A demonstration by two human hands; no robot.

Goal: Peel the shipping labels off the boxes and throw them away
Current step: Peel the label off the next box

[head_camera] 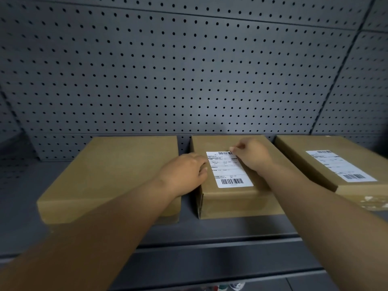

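- Head view. Three brown cardboard boxes sit in a row on a dark grey shelf [31, 206], backed by a grey pegboard [168, 70].
- Left box [117, 171]: top face is plain cardboard, no label on it.
- Middle box [231, 198]: carries a white label [228, 171] on its top face, barcodes at the far and near ends, printed text between. Label lies flat over most of its area.
- Right box [315, 160]: carries its own white right label [338, 165], flat, untouched; partly cut off by the frame edge.
- Narrow gaps separate the boxes; none touch.
- Left hand [184, 173]: rests palm down on the left edge of the middle box top, fingers curled, fingertips touching the left margin of the label. It presses on the box and grips nothing.
- Right hand [252, 156]: lies over the far right part of the middle box, thumb and forefinger brought together in a pinch at the far right corner of the label. Whether the corner is already lifted cannot be told.
- Both forearms are bare and reach in from the lower frame corners.
- Below the shelf front, some small coloured items show at the bottom edge, too blurred to identify.
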